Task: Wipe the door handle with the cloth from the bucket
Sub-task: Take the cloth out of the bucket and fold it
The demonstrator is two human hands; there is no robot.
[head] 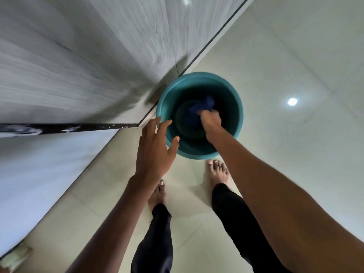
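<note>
A teal bucket (232, 99) stands on the tiled floor next to the foot of a grey wood-grain door (82, 56). Inside it lies a dark blue cloth (203, 106). My right hand (209, 120) reaches down into the bucket and is closed on the cloth. My left hand (155, 146) hovers over the bucket's near left rim with its fingers spread, holding nothing. The door handle is out of view.
My two bare feet (217, 172) stand on the pale floor tiles just in front of the bucket. A dark threshold strip (69, 128) runs along the door's bottom edge at left. Glossy tiles (295, 56) extend to the right, reflecting a ceiling light.
</note>
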